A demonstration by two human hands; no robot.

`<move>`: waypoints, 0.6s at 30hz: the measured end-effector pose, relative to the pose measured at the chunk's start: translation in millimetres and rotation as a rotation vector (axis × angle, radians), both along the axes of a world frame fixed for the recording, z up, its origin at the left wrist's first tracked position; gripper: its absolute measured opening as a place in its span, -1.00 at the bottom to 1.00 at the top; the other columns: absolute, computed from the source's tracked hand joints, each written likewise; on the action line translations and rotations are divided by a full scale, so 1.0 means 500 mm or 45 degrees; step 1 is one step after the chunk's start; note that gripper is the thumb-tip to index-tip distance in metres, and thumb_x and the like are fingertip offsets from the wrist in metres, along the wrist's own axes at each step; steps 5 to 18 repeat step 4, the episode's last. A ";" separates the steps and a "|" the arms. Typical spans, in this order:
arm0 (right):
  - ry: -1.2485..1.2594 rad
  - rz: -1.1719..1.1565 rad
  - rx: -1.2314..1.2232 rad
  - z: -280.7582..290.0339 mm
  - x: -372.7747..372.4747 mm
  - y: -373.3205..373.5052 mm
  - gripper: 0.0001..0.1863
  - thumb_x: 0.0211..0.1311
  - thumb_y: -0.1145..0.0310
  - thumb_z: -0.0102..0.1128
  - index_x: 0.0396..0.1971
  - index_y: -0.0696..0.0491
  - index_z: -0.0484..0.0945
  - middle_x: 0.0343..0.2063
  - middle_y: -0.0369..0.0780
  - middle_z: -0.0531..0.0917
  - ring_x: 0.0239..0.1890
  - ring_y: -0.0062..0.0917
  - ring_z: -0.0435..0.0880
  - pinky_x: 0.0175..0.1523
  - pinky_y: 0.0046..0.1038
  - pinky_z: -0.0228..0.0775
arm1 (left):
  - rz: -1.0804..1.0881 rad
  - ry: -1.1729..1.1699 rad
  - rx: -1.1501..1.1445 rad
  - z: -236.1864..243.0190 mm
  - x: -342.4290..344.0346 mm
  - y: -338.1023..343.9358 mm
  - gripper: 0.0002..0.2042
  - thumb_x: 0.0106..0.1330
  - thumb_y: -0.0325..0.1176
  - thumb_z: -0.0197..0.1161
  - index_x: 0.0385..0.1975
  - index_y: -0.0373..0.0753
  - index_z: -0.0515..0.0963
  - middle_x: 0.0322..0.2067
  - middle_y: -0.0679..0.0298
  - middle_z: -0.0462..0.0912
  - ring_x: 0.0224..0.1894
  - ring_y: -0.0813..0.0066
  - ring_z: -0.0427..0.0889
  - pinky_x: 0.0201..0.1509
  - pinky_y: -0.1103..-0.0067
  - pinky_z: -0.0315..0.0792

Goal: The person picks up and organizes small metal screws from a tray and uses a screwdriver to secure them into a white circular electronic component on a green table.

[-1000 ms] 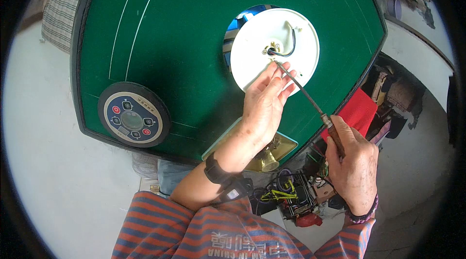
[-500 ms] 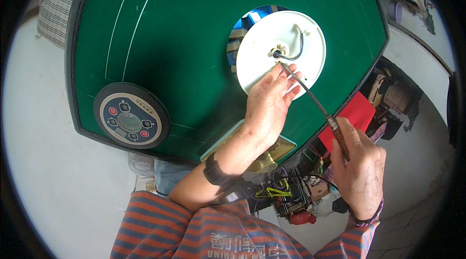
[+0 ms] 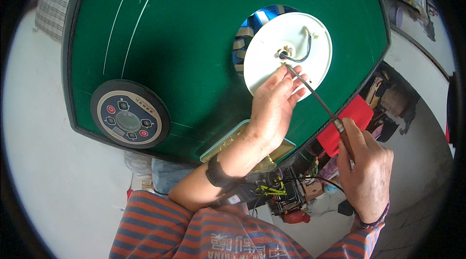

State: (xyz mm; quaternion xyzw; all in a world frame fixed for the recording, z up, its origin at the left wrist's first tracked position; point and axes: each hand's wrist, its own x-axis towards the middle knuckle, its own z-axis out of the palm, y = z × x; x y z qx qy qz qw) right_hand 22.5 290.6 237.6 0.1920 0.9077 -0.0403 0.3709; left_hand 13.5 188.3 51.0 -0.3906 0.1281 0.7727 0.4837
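Note:
A white round plastic disc (image 3: 264, 72) stands tilted over the round opening in a green felt-topped table (image 3: 194, 50). A dark wire (image 3: 308, 50) comes out of a hole at its middle, beside small brass-coloured screws (image 3: 278, 55). In front of the disc, my left hand (image 3: 274, 106) has thumb and forefinger pinched together just below that hole; what they pinch is too small to make out. My right hand (image 3: 366, 171) grips the handle of a long screwdriver (image 3: 318, 96). Its tip meets the disc right at my left fingertips.
A round control panel with buttons (image 3: 128, 120) lies at the table's left. Blue-and-tan tiles (image 3: 242, 43) show inside the opening. At the near edge sits a tray (image 3: 225, 140) of brass-coloured bits, partly behind my left forearm. A red cloth-like piece (image 3: 347, 123) and cluttered tools (image 3: 286, 193) lie beyond the edge.
The disc, both hands and the screwdriver have shifted slightly to the right in view. The screwdriver's tip stays at the same spot on the disc.

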 end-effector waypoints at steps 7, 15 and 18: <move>-0.028 0.011 0.002 0.002 0.004 0.006 -0.58 0.07 0.50 0.24 0.00 0.21 0.52 -0.56 -0.14 0.54 -0.66 -0.33 0.57 -0.57 -0.35 0.39 | -0.003 0.038 -0.013 -0.001 0.008 0.003 -0.60 0.40 -0.35 0.10 0.18 -0.36 0.33 0.08 0.17 0.50 0.11 0.38 0.48 0.20 0.46 0.36; -0.028 0.011 0.002 0.002 0.004 0.006 -0.58 0.07 0.50 0.24 0.00 0.21 0.52 -0.56 -0.14 0.54 -0.66 -0.33 0.57 -0.57 -0.35 0.39 | -0.003 0.038 -0.013 -0.001 0.008 0.003 -0.60 0.40 -0.35 0.10 0.18 -0.36 0.33 0.08 0.17 0.50 0.11 0.38 0.48 0.20 0.46 0.36; -0.028 0.011 0.002 0.002 0.004 0.006 -0.58 0.07 0.50 0.24 0.00 0.21 0.52 -0.56 -0.14 0.54 -0.66 -0.33 0.57 -0.57 -0.35 0.39 | -0.003 0.038 -0.013 -0.001 0.008 0.003 -0.60 0.40 -0.35 0.10 0.18 -0.36 0.33 0.08 0.17 0.50 0.11 0.38 0.48 0.20 0.46 0.36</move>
